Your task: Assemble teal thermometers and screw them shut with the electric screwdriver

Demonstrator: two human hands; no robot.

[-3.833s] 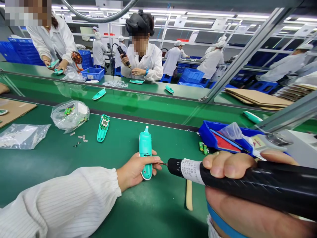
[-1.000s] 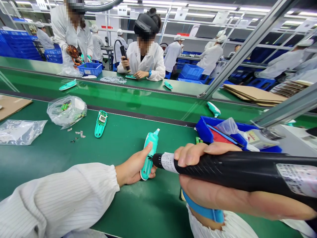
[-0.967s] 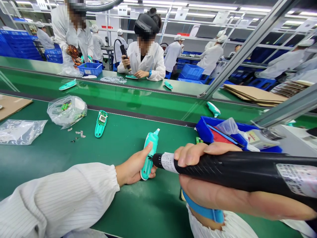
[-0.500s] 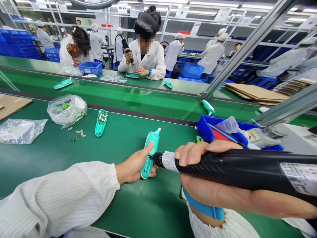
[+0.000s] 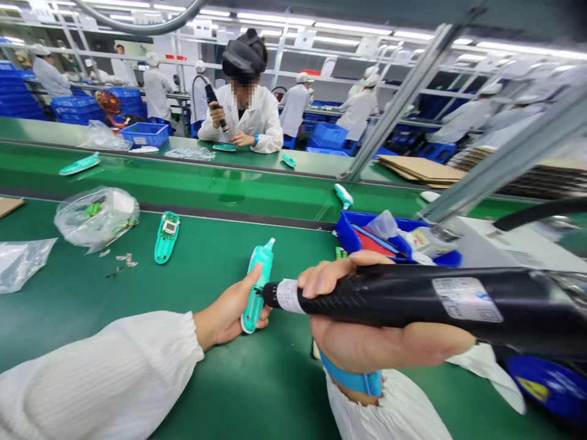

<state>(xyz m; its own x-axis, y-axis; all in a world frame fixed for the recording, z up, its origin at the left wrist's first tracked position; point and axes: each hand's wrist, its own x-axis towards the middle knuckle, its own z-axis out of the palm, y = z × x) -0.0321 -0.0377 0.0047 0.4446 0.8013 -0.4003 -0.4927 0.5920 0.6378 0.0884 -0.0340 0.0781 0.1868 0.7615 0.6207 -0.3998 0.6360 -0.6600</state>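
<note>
My left hand is closed around a teal ear thermometer, its thumb across the casing and its pale tip pointing away from me. My right hand grips a black electric screwdriver, held nearly level. The driver's nose meets the open side of the casing; the bit and any screw there are too small to make out. A blue strap circles my right wrist. To the left lies an opened teal housing half with a circuit board in it. Small metal pieces are scattered beside it.
A plastic bag with green parts and a flat clear bag lie left. A blue bin stands right, near a slanted metal post. Beyond the green belt, a co-worker holds another screwdriver.
The whole view has shifted, so the bench things appear further left. Both hands keep their holds, with the screwdriver still against the thermometer casing.
</note>
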